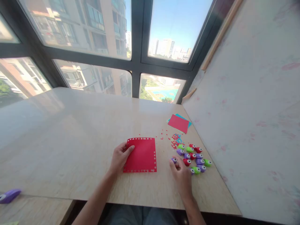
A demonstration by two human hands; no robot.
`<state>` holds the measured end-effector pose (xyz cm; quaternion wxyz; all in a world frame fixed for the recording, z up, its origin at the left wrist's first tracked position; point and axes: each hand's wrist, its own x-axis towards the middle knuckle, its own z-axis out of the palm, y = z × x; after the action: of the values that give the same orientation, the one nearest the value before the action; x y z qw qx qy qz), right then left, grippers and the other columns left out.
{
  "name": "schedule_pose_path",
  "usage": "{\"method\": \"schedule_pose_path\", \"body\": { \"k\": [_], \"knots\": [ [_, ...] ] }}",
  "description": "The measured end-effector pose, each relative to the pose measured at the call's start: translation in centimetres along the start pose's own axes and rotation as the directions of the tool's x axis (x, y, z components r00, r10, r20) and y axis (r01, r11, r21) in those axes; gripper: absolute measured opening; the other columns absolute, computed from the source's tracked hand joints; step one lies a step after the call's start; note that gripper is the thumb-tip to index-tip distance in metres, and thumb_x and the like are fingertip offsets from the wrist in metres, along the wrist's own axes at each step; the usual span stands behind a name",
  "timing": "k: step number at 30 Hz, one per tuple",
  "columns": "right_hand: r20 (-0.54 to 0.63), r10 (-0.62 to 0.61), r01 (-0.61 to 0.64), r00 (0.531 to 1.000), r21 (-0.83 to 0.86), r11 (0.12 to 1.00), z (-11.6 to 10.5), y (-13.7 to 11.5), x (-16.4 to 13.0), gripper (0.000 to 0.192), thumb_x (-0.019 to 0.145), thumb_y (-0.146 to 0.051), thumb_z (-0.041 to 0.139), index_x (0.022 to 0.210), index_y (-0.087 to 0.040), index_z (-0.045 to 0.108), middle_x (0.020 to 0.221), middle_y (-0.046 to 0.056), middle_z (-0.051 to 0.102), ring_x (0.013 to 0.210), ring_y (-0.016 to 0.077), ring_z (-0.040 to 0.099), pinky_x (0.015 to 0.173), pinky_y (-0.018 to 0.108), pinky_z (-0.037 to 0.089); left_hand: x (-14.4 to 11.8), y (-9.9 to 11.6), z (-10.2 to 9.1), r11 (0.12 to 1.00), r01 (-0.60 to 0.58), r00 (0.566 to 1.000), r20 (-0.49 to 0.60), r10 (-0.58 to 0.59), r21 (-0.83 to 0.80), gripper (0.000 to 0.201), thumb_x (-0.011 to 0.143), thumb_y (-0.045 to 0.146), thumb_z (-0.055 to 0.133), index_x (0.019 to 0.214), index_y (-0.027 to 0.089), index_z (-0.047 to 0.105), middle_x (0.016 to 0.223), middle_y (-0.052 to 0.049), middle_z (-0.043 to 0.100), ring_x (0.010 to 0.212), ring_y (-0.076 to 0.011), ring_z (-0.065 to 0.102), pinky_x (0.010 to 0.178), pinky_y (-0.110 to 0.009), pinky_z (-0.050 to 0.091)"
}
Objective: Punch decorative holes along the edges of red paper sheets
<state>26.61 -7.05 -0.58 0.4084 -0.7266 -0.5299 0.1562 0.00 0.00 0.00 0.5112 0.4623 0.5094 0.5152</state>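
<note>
A square of red paper [142,156] lies in front of me, with small shapes punched along its top, right and bottom edges. My left hand [121,156] grips its left edge, thumb on top and fingers beneath. My right hand [181,175] is closed on a small purple craft punch [173,160], to the right of the paper and apart from it. Just beyond that hand stand several more craft punches [196,157] in purple, green and red. Tiny red and blue paper cutouts [177,140] are heaped behind them, a few scattered to the left.
Red and blue sheets [178,123] are stacked at the back right of the stone-patterned table [82,134]. A larger purple punch [9,196] lies at the far left front. A papered wall [253,125] bounds the right side, and windows [137,67] rise behind.
</note>
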Motion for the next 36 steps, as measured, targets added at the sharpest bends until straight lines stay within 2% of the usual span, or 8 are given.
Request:
{"method": "schedule_pose_path", "body": {
  "k": [3, 6, 10, 14, 18, 22, 27, 36],
  "knots": [
    [-0.005, -0.149, 0.149, 0.989, -0.082, 0.985, 0.4, 0.1, 0.2, 0.051, 0.088, -0.059, 0.05, 0.105, -0.015, 0.069, 0.068, 0.005, 0.064, 0.06, 0.0211, 0.06, 0.061, 0.034, 0.048, -0.1, 0.0, 0.0, 0.998, -0.031, 1.0, 0.007, 0.031, 0.062, 0.036, 0.077, 0.049, 0.068, 0.085, 0.014, 0.064, 0.077, -0.005, 0.066, 0.065, -0.0163, 0.06, 0.053, -0.023, 0.046],
    [0.006, -0.282, 0.279, 0.959, -0.162, 0.946, 0.9, -0.2, 0.6, 0.045, 0.092, -0.055, 0.048, 0.103, -0.017, 0.069, 0.087, 0.009, 0.065, 0.071, 0.0211, 0.061, 0.065, 0.033, 0.049, 0.0, -0.1, 0.0, 0.99, -0.071, 0.997, 0.018, 0.069, 0.121, 0.035, 0.079, 0.049, 0.065, 0.083, 0.014, 0.064, 0.074, -0.005, 0.064, 0.064, -0.0153, 0.057, 0.052, -0.022, 0.044],
    [0.039, -0.375, 0.373, 0.926, -0.243, 0.895, 2.0, -0.8, 1.5, 0.032, 0.094, -0.044, 0.05, 0.098, -0.018, 0.067, 0.091, 0.009, 0.063, 0.076, 0.0219, 0.062, 0.066, 0.033, 0.05, 0.0, -0.1, -0.1, 0.977, -0.112, 0.994, 0.011, 0.112, 0.182, 0.033, 0.082, 0.047, 0.062, 0.082, 0.015, 0.064, 0.074, -0.004, 0.063, 0.064, -0.0148, 0.056, 0.052, -0.021, 0.042],
    [0.077, -0.48, 0.486, 0.874, -0.182, 0.855, 3.3, -1.0, 2.9, 0.021, 0.093, -0.031, 0.051, 0.101, -0.016, 0.063, 0.094, 0.01, 0.064, 0.088, 0.0248, 0.062, 0.08, 0.038, 0.052, 0.0, 0.0, 0.0, 0.96, -0.149, 0.988, -0.004, 0.154, 0.238, 0.031, 0.083, 0.046, 0.06, 0.08, 0.015, 0.064, 0.073, -0.003, 0.062, 0.064, -0.0144, 0.055, 0.052, -0.02, 0.041],
    [0.112, -0.564, 0.574, 0.818, -0.096, 0.813, 4.6, -0.9, 4.5, 0.029, 0.091, -0.022, 0.049, 0.117, -0.015, 0.059, 0.11, 0.013, 0.066, 0.103, 0.0276, 0.059, 0.092, 0.045, 0.05, 0.0, -0.1, 0.0, 0.952, -0.157, 0.986, -0.008, 0.164, 0.262, 0.032, 0.084, 0.046, 0.059, 0.078, 0.015, 0.063, 0.071, -0.002, 0.06, 0.063, -0.0135, 0.052, 0.053, -0.021, 0.04],
    [0.165, -0.586, 0.593, 0.793, 0.008, 0.805, 5.4, -0.8, 5.7, 0.037, 0.089, -0.015, 0.045, 0.124, -0.016, 0.057, 0.117, 0.013, 0.065, 0.11, 0.0262, 0.059, 0.097, 0.046, 0.049, 0.0, -0.3, -0.1, 0.951, -0.145, 0.988, -0.016, 0.155, 0.271, 0.033, 0.085, 0.047, 0.058, 0.076, 0.015, 0.061, 0.069, -0.002, 0.058, 0.062, -0.0137, 0.051, 0.053, -0.021, 0.039],
    [0.179, -0.571, 0.556, 0.801, 0.131, 0.821, 5.8, -0.6, 6.6, 0.037, 0.09, -0.017, 0.044, 0.124, -0.019, 0.059, 0.121, 0.013, 0.065, 0.115, 0.0242, 0.059, 0.101, 0.046, 0.048, -0.1, -0.2, -0.1, 0.955, -0.136, 0.989, -0.013, 0.145, 0.262, 0.034, 0.086, 0.048, 0.055, 0.082, 0.016, 0.064, 0.075, -0.003, 0.062, 0.066, -0.0152, 0.054, 0.056, -0.022, 0.042],
    [0.192, -0.55, 0.512, 0.813, 0.216, 0.831, 5.6, -0.9, 7.4, 0.035, 0.089, -0.017, 0.045, 0.117, -0.022, 0.066, 0.119, 0.01, 0.067, 0.114, 0.023, 0.06, 0.102, 0.046, 0.047, 0.0, 0.1, 0.4, 0.89, -0.163, 0.983, -0.007, 0.183, 0.425, 0.03, 0.087, 0.043, 0.054, 0.079, 0.016, 0.064, 0.07, -0.002, 0.061, 0.065, -0.0154, 0.054, 0.059, -0.023, 0.041]
  ]
}}
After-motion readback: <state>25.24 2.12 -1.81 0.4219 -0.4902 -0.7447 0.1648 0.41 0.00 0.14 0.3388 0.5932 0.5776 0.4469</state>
